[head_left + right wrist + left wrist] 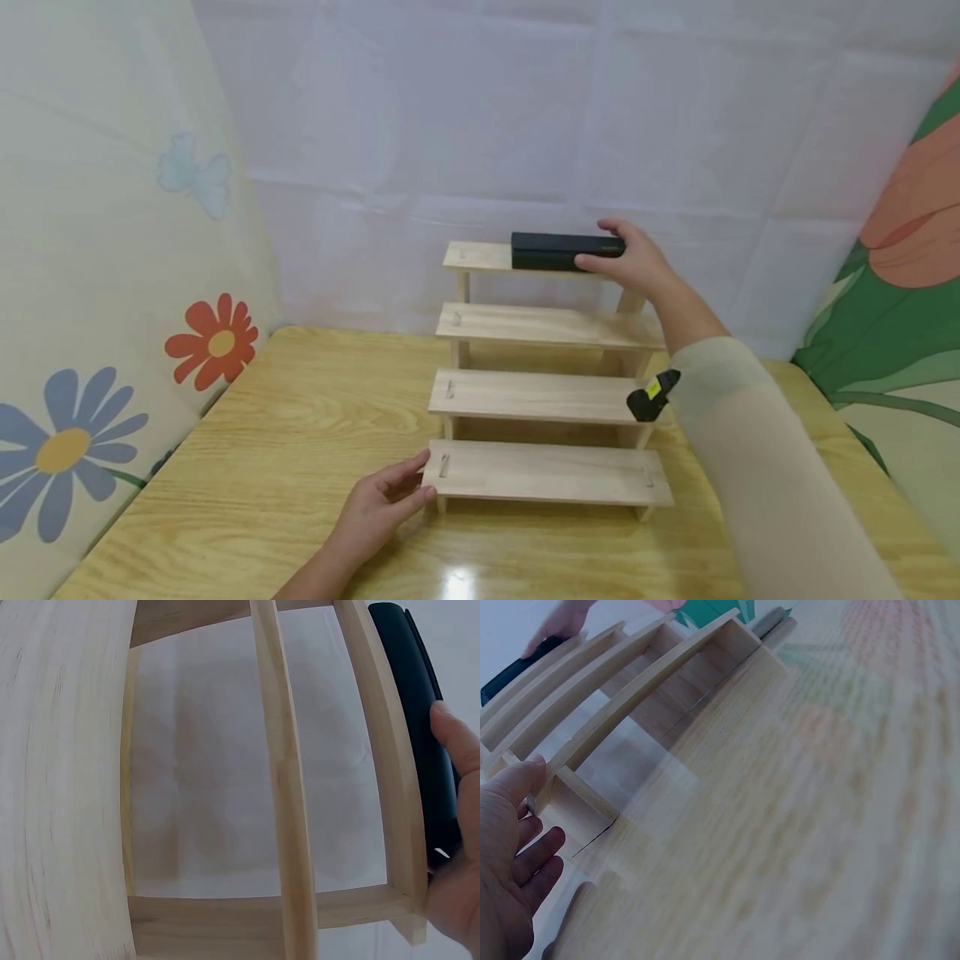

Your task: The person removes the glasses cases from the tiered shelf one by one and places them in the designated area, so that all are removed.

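A four-tier wooden display stand (pixel 543 472) rises like stairs away from me on the table. On its top step lies a long black case (pixel 551 252), towards the right end. My right hand (pixel 636 265) grips the case's right end, thumb along the front and fingers behind it. The case (pixel 416 712) also shows beside the top board in the right wrist view. My left hand (pixel 372 510) holds the left end of the lowest step between thumb and fingers. In the left wrist view, the thumb of that hand (pixel 506 847) touches the board's corner.
The wood-grain table (pixel 300 433) spreads to both sides of the stand. A white cloth backdrop (pixel 420 108) hangs behind. Flower-printed panels (pixel 112 275) flank the table left and right. A small black device with a yellow mark (pixel 653 396) sits at my right wrist.
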`<state>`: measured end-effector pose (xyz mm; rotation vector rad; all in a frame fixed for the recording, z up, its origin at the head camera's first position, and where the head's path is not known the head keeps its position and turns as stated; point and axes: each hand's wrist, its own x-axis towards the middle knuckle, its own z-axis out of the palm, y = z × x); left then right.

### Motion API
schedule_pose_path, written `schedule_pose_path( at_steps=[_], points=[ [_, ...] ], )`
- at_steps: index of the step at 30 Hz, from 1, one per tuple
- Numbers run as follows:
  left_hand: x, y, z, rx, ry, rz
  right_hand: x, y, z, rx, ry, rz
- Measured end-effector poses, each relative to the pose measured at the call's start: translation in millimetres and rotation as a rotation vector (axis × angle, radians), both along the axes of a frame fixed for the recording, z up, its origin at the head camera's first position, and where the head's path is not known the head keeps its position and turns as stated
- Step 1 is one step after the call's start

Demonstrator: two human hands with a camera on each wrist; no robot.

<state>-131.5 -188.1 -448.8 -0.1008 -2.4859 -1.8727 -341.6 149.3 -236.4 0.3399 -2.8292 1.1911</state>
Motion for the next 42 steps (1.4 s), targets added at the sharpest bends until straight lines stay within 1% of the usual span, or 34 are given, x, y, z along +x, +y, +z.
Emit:
schedule_pose_path(
  at_steps=[5, 12, 18, 22, 24, 28, 31, 42],
  points=[
    [0.4, 0.4, -1.2, -0.005, 0.003, 0.001, 0.7, -0.9, 0.2, 0.012, -0.02, 0.002],
    [0.0, -0.9, 0.7, -0.006, 0.005, -0.004, 2.3, -1.1, -0.6, -0.004, 0.008, 0.029],
    [-1.2, -2.1, 0.3, -0.018, -0.002, -0.001, -0.1, -1.0, -2.2, 0.019, 0.024, 0.046],
    [-1.8, -1.6, -0.3, -0.022, -0.015, 0.012, 0.2, -1.5, -2.8, 0.024, 0.02, 0.052],
    [-2.1, -1.5, -0.5, -0.019, -0.025, 0.021, 0.3, -2.0, -3.7, 0.015, 0.01, 0.045],
    [-2.6, -1.8, -0.5, -0.027, -0.02, 0.019, 0.8, -3.4, -6.1, -0.003, -0.001, 0.019],
    [-2.5, -2.0, -0.3, -0.031, -0.005, 0.008, 1.7, -4.1, -7.6, -0.013, 0.007, 0.001],
    [-2.4, 0.5, 0.2, -0.02, -0.003, 0.0, 9.3, 2.8, -8.5, -0.036, 0.036, -0.018]
  ],
)
